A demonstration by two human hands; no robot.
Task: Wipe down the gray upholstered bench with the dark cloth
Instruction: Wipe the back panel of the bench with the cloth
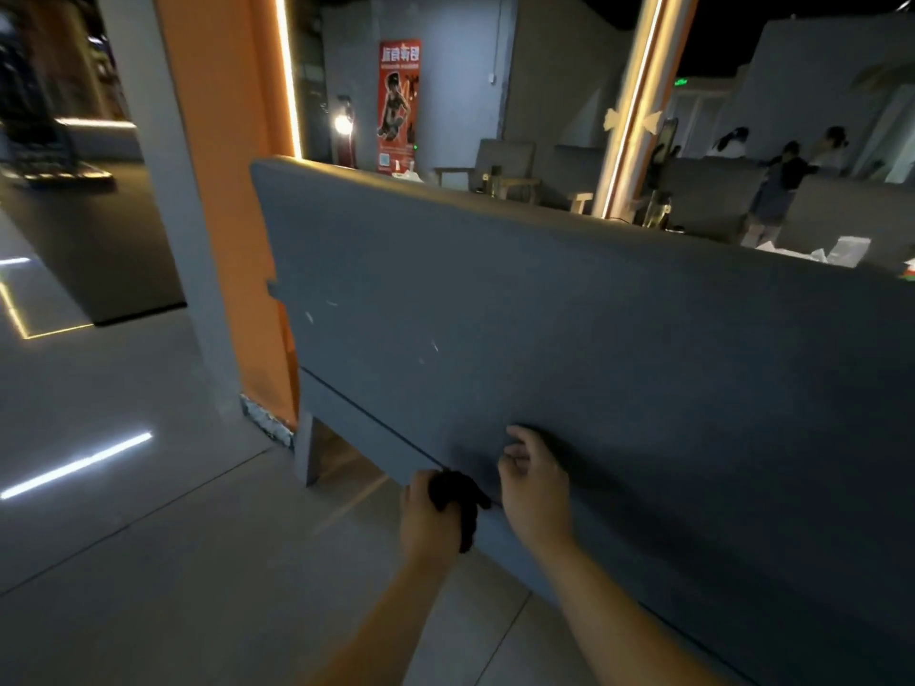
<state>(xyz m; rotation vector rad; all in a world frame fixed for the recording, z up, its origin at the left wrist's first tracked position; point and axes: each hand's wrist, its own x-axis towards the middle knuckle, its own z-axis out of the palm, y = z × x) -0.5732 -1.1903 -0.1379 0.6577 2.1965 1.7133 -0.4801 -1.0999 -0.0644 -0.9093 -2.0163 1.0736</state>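
Left hand (428,524) gripping dark cloth (453,492), right hand (537,492) grip curled empty on gray bench (594,339), red poster (398,106) illegible

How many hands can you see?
2. The left hand grips the cloth at the bench seam; the right hand lies beside it on the bench, fingers curled. Far-off people are too blurred to count theirs.

Gray bench (544,314): upholstery fabric, matt, smooth and even, a few pale flecks on the back panel. Dark cloth (453,490): soft black fabric, crumpled, matt. Floor (148,537): large smooth tiles, slight sheen, mirrors light strips. Orange pillar (223,190): flat matt face, rough speckled patch at its foot.
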